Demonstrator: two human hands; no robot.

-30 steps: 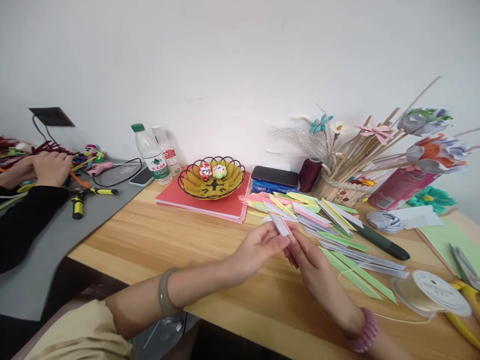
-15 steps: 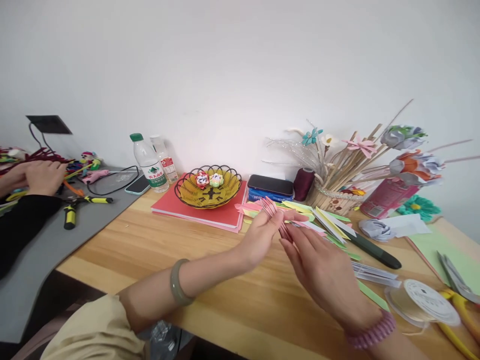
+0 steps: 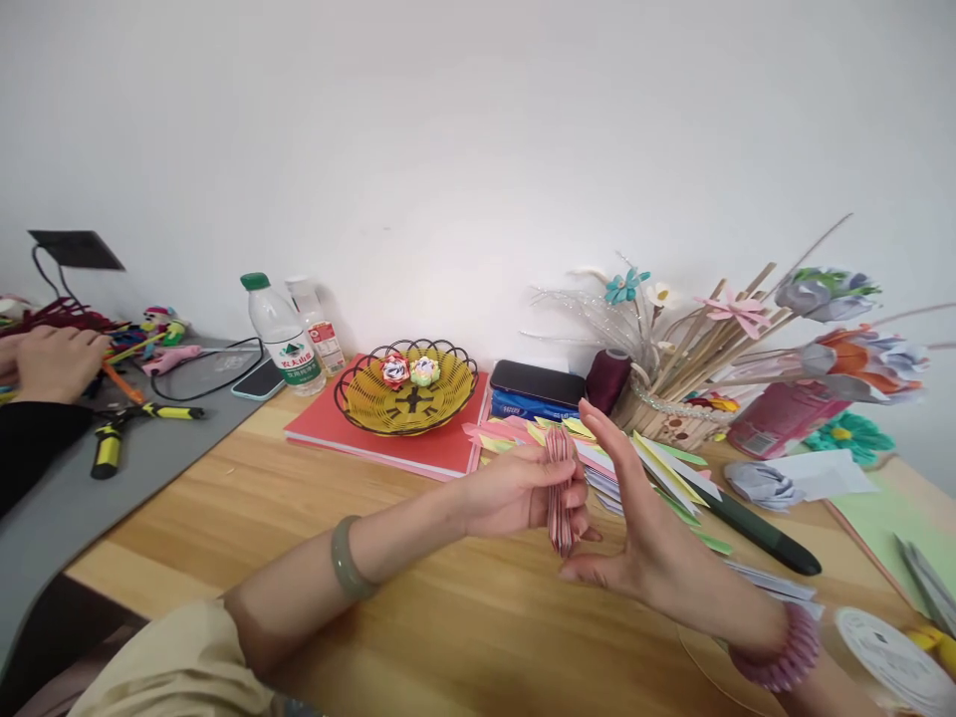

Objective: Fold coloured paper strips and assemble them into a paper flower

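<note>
Your left hand (image 3: 515, 490) pinches the pink folded-strip bundle (image 3: 558, 488) with its long axis upright, while your right hand (image 3: 634, 538), open flat, stands touching its right side.

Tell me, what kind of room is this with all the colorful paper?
Probably a craft table for making paper flowers. The left hand grips a stack of folded pink paper, colored paper strips lie on the wooden table, and finished paper flowers stand on sticks in a holder.
</note>
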